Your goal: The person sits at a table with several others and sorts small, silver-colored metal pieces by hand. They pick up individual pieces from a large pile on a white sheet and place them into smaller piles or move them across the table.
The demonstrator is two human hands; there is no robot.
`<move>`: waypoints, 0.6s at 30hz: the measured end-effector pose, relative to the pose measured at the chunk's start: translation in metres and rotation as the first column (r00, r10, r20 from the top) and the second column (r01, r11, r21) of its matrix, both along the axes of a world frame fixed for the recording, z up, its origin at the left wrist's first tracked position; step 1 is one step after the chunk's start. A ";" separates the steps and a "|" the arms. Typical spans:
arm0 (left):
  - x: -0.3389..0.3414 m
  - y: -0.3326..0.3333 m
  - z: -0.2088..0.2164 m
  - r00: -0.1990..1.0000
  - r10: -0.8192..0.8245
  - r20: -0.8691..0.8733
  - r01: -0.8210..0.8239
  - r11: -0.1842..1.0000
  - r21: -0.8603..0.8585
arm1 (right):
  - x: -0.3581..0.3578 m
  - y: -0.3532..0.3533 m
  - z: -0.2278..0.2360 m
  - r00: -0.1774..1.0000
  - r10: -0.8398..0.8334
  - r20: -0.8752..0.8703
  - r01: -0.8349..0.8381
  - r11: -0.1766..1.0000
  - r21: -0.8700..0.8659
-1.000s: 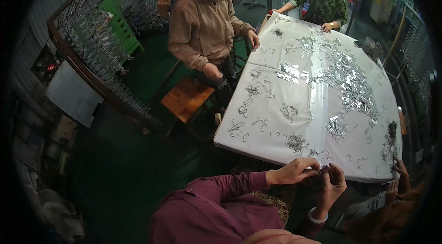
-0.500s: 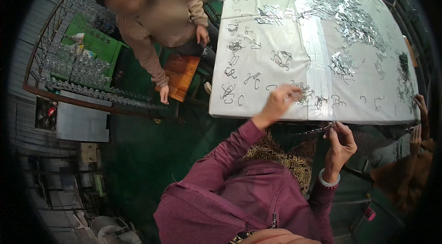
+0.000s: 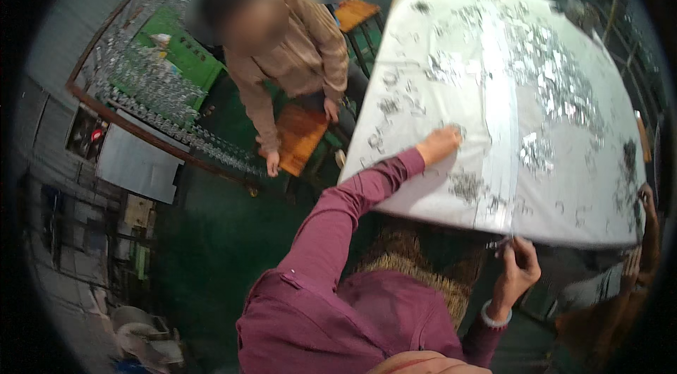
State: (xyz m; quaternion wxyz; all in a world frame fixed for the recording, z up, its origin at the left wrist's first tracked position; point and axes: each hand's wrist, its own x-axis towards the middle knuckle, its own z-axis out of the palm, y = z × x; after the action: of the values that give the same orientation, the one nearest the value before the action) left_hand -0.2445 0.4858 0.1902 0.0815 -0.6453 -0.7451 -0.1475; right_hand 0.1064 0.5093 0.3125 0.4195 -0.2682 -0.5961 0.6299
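My left arm stretches over the white-covered table (image 3: 451,198). My left hand (image 3: 441,145) is down at a small cluster of bent wire hooks (image 3: 460,129); its fingertips are blurred, and whether they grip one is unclear. Just off the table's near edge, my right hand (image 3: 518,266) pinches a short strand of metal links (image 3: 498,243) between thumb and fingers. Another tangle of wire hooks (image 3: 465,186) lies between my hands on the cloth.
Flat shiny metal pieces (image 3: 557,85) lie heaped at the far right, with a smaller pile (image 3: 537,152) nearer. A seated person (image 3: 296,50) is beside a wooden stool (image 3: 302,138) at left. Metal chains (image 3: 155,85) cover a rack. Another person's hand (image 3: 645,198) is at the right edge.
My left hand has moved from the near tangle of hooks to a cluster farther away on the table. My right hand keeps its pinch on the strand. The whole view has shifted and tilted.
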 end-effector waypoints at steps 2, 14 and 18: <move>-0.009 -0.010 -0.021 0.984 0.023 -0.178 0.002 0.990 0.138 | -0.001 0.001 -0.005 0.999 0.030 0.041 -0.031 0.999 0.016; -0.030 0.009 0.036 0.974 0.185 -0.127 -0.190 0.981 -0.031 | 0.010 0.012 -0.017 0.999 -0.016 0.035 0.016 1.000 -0.001; -0.039 0.010 0.026 0.971 0.240 0.014 -0.240 0.969 0.064 | 0.013 0.004 -0.004 0.999 -0.017 0.040 0.017 1.000 0.001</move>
State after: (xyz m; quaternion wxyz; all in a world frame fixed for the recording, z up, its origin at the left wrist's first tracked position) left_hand -0.2837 0.4958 0.2162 0.1175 -0.5470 -0.8127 -0.1630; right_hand 0.1193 0.5135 0.3087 0.4129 -0.2858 -0.6022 0.6206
